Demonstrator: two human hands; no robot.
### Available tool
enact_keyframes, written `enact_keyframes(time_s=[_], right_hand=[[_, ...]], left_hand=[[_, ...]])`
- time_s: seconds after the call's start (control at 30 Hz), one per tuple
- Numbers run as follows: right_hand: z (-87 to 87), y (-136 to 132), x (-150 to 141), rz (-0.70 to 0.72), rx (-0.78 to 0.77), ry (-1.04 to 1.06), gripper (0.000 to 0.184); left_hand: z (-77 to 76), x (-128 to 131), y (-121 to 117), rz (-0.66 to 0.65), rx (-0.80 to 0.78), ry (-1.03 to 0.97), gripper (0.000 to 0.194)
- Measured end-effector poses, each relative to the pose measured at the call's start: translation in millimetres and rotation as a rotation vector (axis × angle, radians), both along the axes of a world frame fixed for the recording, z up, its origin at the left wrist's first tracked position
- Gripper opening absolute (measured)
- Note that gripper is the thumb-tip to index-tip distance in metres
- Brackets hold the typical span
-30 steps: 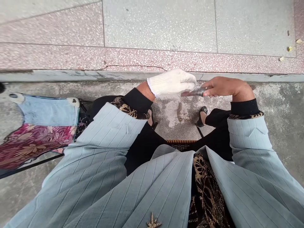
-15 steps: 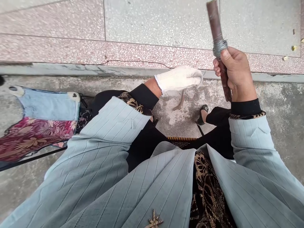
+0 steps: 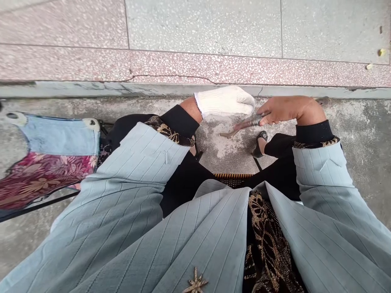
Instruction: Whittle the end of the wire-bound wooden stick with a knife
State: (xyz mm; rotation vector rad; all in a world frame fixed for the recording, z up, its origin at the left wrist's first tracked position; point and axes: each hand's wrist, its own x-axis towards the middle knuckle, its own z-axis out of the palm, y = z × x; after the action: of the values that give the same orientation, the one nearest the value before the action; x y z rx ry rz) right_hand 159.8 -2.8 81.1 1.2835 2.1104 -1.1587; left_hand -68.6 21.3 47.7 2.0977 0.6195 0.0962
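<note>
My left hand point(image 3: 227, 101) wears a white knitted glove. It is closed in front of me, and what its fingers hold is hidden. Beneath the glove shows a bent brown stick-like piece point(image 3: 226, 134); whether the glove grips it I cannot tell. My bare right hand point(image 3: 288, 110) is wrapped round a brown rod point(image 3: 240, 124), slightly blurred, whose far end slants down and left under the gloved hand. Grey metal wire point(image 3: 255, 119) is coiled round the rod just beside the right fingers. The two hands are close together but apart.
A low concrete ledge point(image 3: 152, 88) runs across beyond my hands, with pink and grey speckled paving point(image 3: 198, 32) behind it. To the left stands a folding seat point(image 3: 58, 136) of blue and floral cloth. My shoe point(image 3: 259, 146) rests on the concrete below.
My right hand has come down and left towards the gloved hand. The wire-wound rod has swung from upright to lying slanted leftward. My left hand has barely moved.
</note>
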Motion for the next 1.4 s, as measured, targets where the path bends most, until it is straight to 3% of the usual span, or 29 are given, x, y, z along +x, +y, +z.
enact_keyframes(time_s=[0.1, 0.17, 0.27, 0.37, 0.43, 0.53, 0.63, 0.73, 0.9, 1.07, 1.13, 1.27, 1.33, 1.4], right_hand=[[14.6, -4.1, 7.2, -0.092, -0.201, 0.241, 0.047], [22.0, -7.1, 12.7, -0.282, -0.078, 0.458, 0.047], [23.6, -8.7, 15.2, -0.639, 0.247, 0.731, 0.035], [13.5, -3.3, 10.3, -0.802, 0.42, 0.741, 0.046], [3.1, 2.5, 5.6, -0.785, 0.438, 0.659, 0.062], [-12.0, 9.4, 0.2, -0.761, 0.446, 0.474, 0.068], [-20.5, 12.0, -2.5, -0.693, 0.507, 0.239, 0.053], [-20.8, 11.8, -5.0, -0.457, 0.505, 0.037, 0.038], [-15.0, 8.6, -13.5, -0.115, 0.243, -0.028, 0.028], [-5.1, 2.9, -14.1, -0.006, -0.003, 0.154, 0.036], [1.8, -1.0, -10.1, -0.103, -0.029, 0.309, 0.045], [10.7, -5.6, -0.1, -0.632, 0.258, 0.664, 0.052], [9.1, -2.8, 4.1, -0.839, 0.415, 0.734, 0.047], [3.6, 2.9, 7.2, -0.912, 0.47, 0.717, 0.042]], left_hand=[[7.1, -3.3, 3.8, 0.079, -0.063, -0.042, 0.027], [10.1, -5.0, 5.8, 0.177, -0.156, -0.114, 0.025], [9.2, -4.4, 5.1, 0.277, -0.282, -0.213, 0.023], [4.1, -0.3, -0.1, 0.231, -0.301, -0.216, 0.019], [2.1, 1.7, -4.3, 0.144, -0.224, -0.165, 0.018], [4.7, 0.1, -7.8, 0.025, -0.074, -0.074, 0.022], [11.2, -7.1, -6.2, -0.004, -0.008, -0.01, 0.026], [15.7, -15.3, -1.9, 0.05, 0.024, 0.033, 0.028], [19.4, -20.7, 2.7, 0.089, -0.012, 0.06, 0.028], [21.9, -19.6, 8.4, 0.179, 0.041, 0.075, 0.024], [18.3, -19.5, 11.9, 0.228, 0.05, 0.059, 0.022], [1.4, -16.4, 13.6, 0.386, -0.069, -0.094, 0.025], [-6.0, -12.3, 9.3, 0.322, -0.157, -0.102, 0.025], [-8.2, -8.0, 2.8, 0.174, -0.18, -0.085, 0.024]])
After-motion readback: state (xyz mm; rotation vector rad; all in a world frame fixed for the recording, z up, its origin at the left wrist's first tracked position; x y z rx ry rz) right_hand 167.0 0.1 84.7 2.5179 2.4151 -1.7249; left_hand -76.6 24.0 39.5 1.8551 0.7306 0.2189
